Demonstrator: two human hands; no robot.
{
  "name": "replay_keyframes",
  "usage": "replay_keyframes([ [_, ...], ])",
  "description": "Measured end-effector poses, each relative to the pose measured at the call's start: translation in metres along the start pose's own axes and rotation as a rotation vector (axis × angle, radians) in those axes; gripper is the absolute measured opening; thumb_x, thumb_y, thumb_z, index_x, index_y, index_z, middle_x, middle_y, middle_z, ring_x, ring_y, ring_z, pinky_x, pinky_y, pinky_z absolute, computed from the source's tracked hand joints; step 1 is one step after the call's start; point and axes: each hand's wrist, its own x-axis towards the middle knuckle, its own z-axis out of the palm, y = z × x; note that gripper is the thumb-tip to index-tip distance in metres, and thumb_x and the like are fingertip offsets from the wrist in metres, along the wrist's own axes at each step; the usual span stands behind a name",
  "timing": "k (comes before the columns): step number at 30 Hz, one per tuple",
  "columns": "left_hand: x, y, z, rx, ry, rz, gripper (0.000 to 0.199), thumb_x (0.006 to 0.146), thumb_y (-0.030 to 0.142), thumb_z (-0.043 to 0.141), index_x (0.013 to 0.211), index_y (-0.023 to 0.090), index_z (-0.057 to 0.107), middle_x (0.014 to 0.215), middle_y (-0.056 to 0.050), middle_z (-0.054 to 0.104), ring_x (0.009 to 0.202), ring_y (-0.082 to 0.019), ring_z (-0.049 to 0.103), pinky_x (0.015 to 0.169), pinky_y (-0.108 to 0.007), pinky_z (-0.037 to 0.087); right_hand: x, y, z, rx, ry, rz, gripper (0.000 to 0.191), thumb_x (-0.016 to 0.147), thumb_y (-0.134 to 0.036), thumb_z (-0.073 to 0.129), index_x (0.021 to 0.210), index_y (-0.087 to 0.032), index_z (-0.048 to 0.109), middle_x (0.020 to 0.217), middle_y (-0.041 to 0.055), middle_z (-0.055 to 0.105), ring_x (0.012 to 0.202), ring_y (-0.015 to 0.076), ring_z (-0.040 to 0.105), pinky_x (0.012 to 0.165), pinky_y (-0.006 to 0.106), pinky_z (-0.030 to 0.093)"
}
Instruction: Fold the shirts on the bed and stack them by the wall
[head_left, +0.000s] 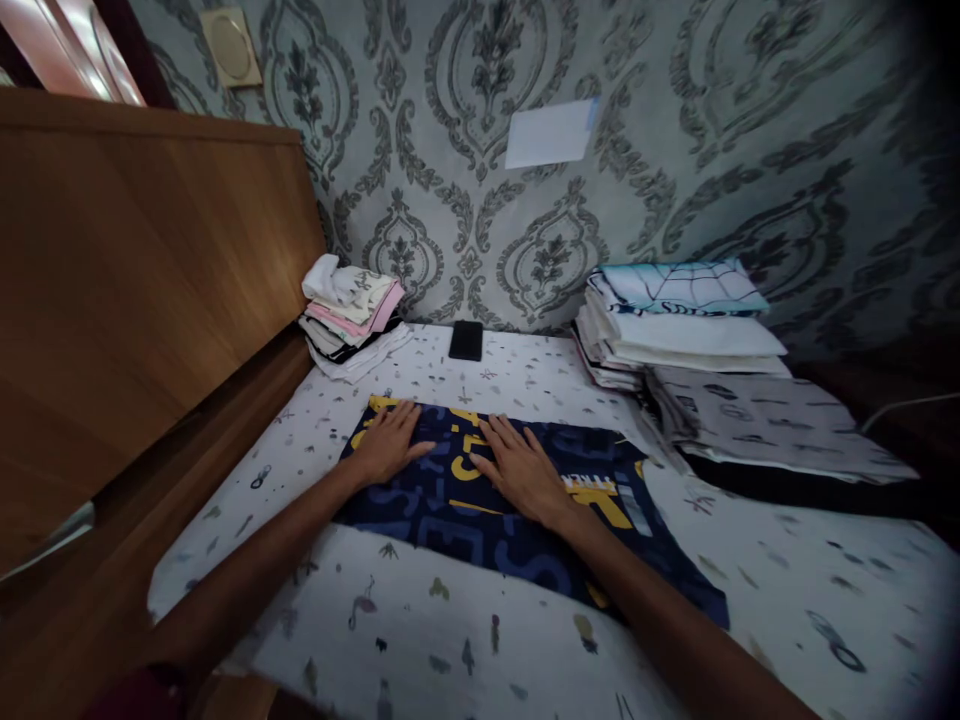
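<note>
A navy T-shirt (480, 540) with yellow and blue lettering lies flat, folded lengthwise, on a white printed bedsheet (420, 610). My left hand (390, 443) rests palm down near its left end, fingers stretched out over the cloth. Toward the middle of the shirt, my right hand (523, 470) also presses flat, with its fingers spread. Neither hand grips the fabric. Part of the shirt's right side is hidden under my right forearm.
Folded clothes form a small pile (352, 310) at the back left and a taller stack (682, 320) at the back right. Grey folded fabric (780, 420) lies before the stack. A black phone (466, 341) lies near the wall. A wooden panel (150, 260) borders the left.
</note>
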Motion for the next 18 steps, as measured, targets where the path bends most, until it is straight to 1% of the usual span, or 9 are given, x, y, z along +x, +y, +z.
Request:
replay_keyframes([
  [2, -0.004, -0.021, -0.005, 0.041, -0.042, -0.102, 0.069, 0.099, 0.054, 0.037, 0.152, 0.01, 0.033, 0.162, -0.02, 0.026, 0.152, -0.031, 0.019, 0.122, -0.055, 0.018, 0.0, 0.002, 0.004, -0.008, -0.008, 0.003, 0.064, 0.101, -0.052, 0.03, 0.152, -0.014, 0.04, 0.16, 0.0132, 0.034, 0.151, 0.0258, 0.024, 0.121, 0.051, 0.024],
  [5, -0.013, -0.05, -0.013, 0.059, -0.054, -0.208, 0.068, 0.1, 0.053, 0.033, 0.154, 0.012, 0.029, 0.163, -0.018, 0.024, 0.153, -0.031, 0.017, 0.12, -0.06, 0.015, -0.001, 0.003, 0.006, -0.022, -0.015, 0.007, 0.065, 0.101, -0.052, 0.03, 0.152, -0.013, 0.04, 0.16, 0.0134, 0.033, 0.15, 0.0257, 0.025, 0.121, 0.05, 0.023],
  [8, -0.018, -0.065, -0.018, 0.009, -0.05, -0.213, 0.07, 0.099, 0.056, 0.031, 0.154, 0.013, 0.03, 0.163, -0.017, 0.025, 0.153, -0.03, 0.016, 0.121, -0.057, 0.012, -0.001, 0.004, 0.005, -0.02, -0.017, 0.006, 0.065, 0.101, -0.051, 0.03, 0.152, -0.011, 0.038, 0.16, 0.0142, 0.033, 0.151, 0.0264, 0.024, 0.122, 0.05, 0.022],
  [11, -0.02, -0.073, -0.021, -0.122, -0.018, -0.193, 0.071, 0.098, 0.059, 0.029, 0.152, 0.014, 0.033, 0.162, -0.016, 0.03, 0.152, -0.029, 0.021, 0.122, -0.054, 0.014, -0.001, 0.001, 0.0, 0.024, -0.027, 0.012, 0.066, 0.101, -0.051, 0.03, 0.154, -0.01, 0.034, 0.159, 0.0159, 0.035, 0.15, 0.0278, 0.025, 0.121, 0.053, 0.024],
  [13, -0.024, -0.076, -0.025, -0.256, 0.055, -0.201, 0.071, 0.098, 0.059, 0.025, 0.152, 0.014, 0.033, 0.16, -0.015, 0.034, 0.15, -0.026, 0.028, 0.122, -0.048, 0.018, -0.004, -0.01, -0.005, 0.063, -0.011, -0.005, 0.067, 0.101, -0.05, 0.029, 0.154, -0.009, 0.033, 0.158, 0.0176, 0.036, 0.149, 0.0286, 0.028, 0.12, 0.054, 0.025],
  [15, -0.031, -0.074, -0.028, -0.372, 0.147, -0.217, 0.071, 0.099, 0.059, 0.021, 0.153, 0.014, 0.031, 0.16, -0.015, 0.034, 0.148, -0.024, 0.032, 0.122, -0.042, 0.023, -0.01, -0.032, -0.01, 0.101, 0.017, -0.085, 0.067, 0.101, -0.051, 0.029, 0.153, -0.009, 0.035, 0.158, 0.0182, 0.036, 0.149, 0.0284, 0.028, 0.12, 0.054, 0.025],
  [17, -0.041, -0.066, -0.028, -0.386, 0.195, -0.217, 0.071, 0.099, 0.059, 0.021, 0.154, 0.015, 0.03, 0.162, -0.014, 0.031, 0.15, -0.023, 0.029, 0.122, -0.044, 0.023, -0.018, -0.061, -0.011, 0.137, 0.032, -0.218, 0.067, 0.101, -0.052, 0.032, 0.153, -0.01, 0.037, 0.159, 0.0178, 0.033, 0.15, 0.0276, 0.026, 0.121, 0.053, 0.024],
  [18, -0.047, -0.06, -0.026, -0.348, 0.189, -0.202, 0.07, 0.099, 0.059, 0.022, 0.154, 0.016, 0.03, 0.163, -0.013, 0.029, 0.151, -0.024, 0.026, 0.122, -0.047, 0.021, -0.022, -0.076, -0.01, 0.153, 0.03, -0.281, 0.069, 0.1, -0.053, 0.035, 0.153, -0.009, 0.036, 0.16, 0.0181, 0.031, 0.151, 0.0273, 0.024, 0.122, 0.052, 0.023],
])
